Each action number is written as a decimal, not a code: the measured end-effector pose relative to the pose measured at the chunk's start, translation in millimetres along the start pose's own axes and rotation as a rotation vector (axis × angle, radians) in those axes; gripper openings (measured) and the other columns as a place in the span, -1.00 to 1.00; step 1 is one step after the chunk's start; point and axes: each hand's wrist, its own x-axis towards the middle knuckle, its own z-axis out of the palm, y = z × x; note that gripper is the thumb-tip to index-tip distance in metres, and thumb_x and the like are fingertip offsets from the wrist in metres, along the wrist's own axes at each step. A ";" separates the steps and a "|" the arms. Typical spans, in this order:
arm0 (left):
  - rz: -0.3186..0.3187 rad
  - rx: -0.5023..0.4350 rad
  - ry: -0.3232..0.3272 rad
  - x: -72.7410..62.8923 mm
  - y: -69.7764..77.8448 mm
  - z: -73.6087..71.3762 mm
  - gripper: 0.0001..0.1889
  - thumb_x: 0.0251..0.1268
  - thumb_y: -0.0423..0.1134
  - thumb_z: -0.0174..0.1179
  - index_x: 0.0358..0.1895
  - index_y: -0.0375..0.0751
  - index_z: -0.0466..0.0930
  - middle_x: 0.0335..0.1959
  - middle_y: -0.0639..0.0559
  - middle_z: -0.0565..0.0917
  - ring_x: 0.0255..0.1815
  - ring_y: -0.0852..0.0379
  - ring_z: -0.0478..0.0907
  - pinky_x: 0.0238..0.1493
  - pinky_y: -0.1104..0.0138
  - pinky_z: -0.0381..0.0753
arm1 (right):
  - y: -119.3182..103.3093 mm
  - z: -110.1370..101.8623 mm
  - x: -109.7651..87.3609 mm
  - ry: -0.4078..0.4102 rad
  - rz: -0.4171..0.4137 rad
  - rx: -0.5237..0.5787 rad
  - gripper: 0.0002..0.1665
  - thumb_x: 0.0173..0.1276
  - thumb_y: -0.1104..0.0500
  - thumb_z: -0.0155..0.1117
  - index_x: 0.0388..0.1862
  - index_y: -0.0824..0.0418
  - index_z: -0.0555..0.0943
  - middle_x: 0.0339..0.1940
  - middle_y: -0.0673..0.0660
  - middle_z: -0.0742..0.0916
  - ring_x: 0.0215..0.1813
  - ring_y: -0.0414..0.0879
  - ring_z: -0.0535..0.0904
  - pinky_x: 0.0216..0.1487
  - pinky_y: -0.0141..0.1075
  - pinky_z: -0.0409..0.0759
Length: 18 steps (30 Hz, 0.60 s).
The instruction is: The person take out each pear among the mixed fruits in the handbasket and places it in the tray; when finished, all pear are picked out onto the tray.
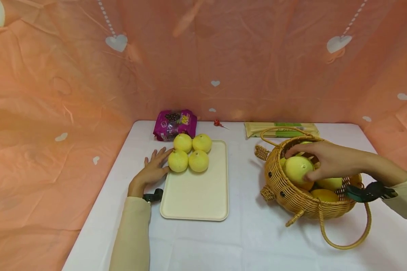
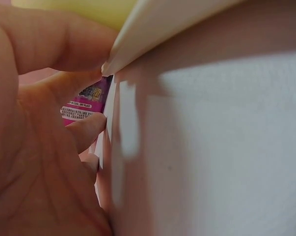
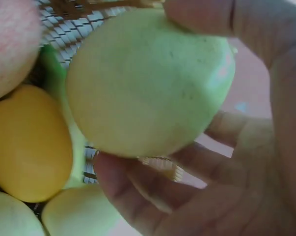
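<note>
Four is avoided here: several round yellow pears (image 1: 198, 161) sit grouped at the upper left of a cream tray (image 1: 196, 199). My left hand (image 1: 153, 167) rests at the tray's left edge, fingers spread, thumb and forefinger at the rim beside the pears. In the left wrist view those fingertips meet the tray rim (image 2: 138, 37). My right hand (image 1: 332, 160) grips a pale yellow-green pear (image 1: 298, 169) at the mouth of a wicker basket (image 1: 281, 184). The right wrist view shows thumb and fingers around this pear (image 3: 148, 83), above other fruit.
Inside the basket lie an orange-yellow fruit (image 3: 30, 145), a pinkish fruit (image 3: 10, 44) and more pale fruit. Its handle (image 1: 346, 246) hangs down at the front. Along the back are a purple snack bag (image 1: 166, 126), a small red item (image 1: 217, 123) and a long yellow-green packet (image 1: 257, 129).
</note>
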 end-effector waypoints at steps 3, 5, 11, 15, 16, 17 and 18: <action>0.005 0.007 0.000 -0.5 -0.6 -0.9 -0.18 0.50 -0.23 0.10 0.81 -0.01 0.10 0.86 -0.29 -0.15 0.84 -0.39 -0.53 0.64 -0.42 -0.72 | 2.1 -1.7 -17.0 0.097 -0.016 0.050 -0.26 0.26 0.19 0.64 0.40 -0.13 0.63 0.23 -0.05 0.76 -0.01 -0.29 0.70 -0.04 -0.36 0.74; 0.013 0.007 0.003 -0.6 -0.6 -1.6 -0.18 0.50 -0.23 0.10 0.81 -0.01 0.11 0.86 -0.30 -0.15 0.84 -0.40 -0.53 0.64 -0.42 -0.72 | 2.4 0.1 -30.0 0.154 -0.056 0.130 -0.24 0.33 0.28 0.59 0.48 -0.08 0.59 0.23 -0.05 0.76 -0.02 -0.24 0.74 -0.09 -0.36 0.75; 0.031 -0.009 0.016 -1.7 -1.7 -1.4 -0.17 0.45 -0.21 0.10 0.80 -0.02 0.13 0.85 -0.32 -0.14 0.83 -0.43 -0.53 0.63 -0.43 -0.72 | -9.3 18.3 -67.0 0.276 -0.153 0.426 -0.10 0.31 0.61 0.40 0.61 0.27 0.44 0.41 0.05 0.67 0.03 -0.08 0.78 -0.10 -0.34 0.80; 0.032 -0.018 0.024 -2.8 -1.5 -0.2 -0.16 0.44 -0.21 0.09 0.79 -0.05 0.13 0.85 -0.33 -0.14 0.83 -0.43 -0.53 0.63 -0.42 -0.73 | -19.0 37.0 -80.9 0.367 -0.278 0.612 0.01 0.15 0.80 0.32 0.62 0.52 0.33 0.60 0.23 0.53 0.33 -0.09 0.70 0.14 -0.39 0.79; 0.039 -0.023 0.023 -3.0 -1.4 -0.1 -0.16 0.44 -0.22 0.08 0.79 -0.05 0.13 0.85 -0.34 -0.14 0.83 -0.44 -0.53 0.62 -0.43 -0.74 | -21.0 41.8 -81.7 0.384 -0.334 0.662 0.03 0.08 0.84 0.30 0.60 0.60 0.31 0.64 0.28 0.50 0.44 -0.08 0.64 0.22 -0.40 0.75; 0.046 -0.028 0.024 -3.2 -1.5 -0.1 -0.16 0.43 -0.23 0.08 0.79 -0.06 0.13 0.84 -0.36 -0.14 0.83 -0.45 -0.54 0.61 -0.43 -0.75 | -24.2 46.5 -81.6 0.400 -0.376 0.693 0.05 0.03 0.87 0.31 0.59 0.65 0.30 0.63 0.31 0.50 0.51 -0.07 0.59 0.27 -0.41 0.73; 0.053 -0.032 0.026 -3.3 -1.6 0.3 -0.16 0.43 -0.23 0.08 0.79 -0.06 0.14 0.84 -0.36 -0.14 0.83 -0.45 -0.53 0.61 -0.43 -0.75 | -27.7 50.7 -80.6 0.416 -0.416 0.718 0.07 -0.03 0.88 0.32 0.57 0.68 0.29 0.63 0.34 0.51 0.57 -0.05 0.53 0.33 -0.41 0.70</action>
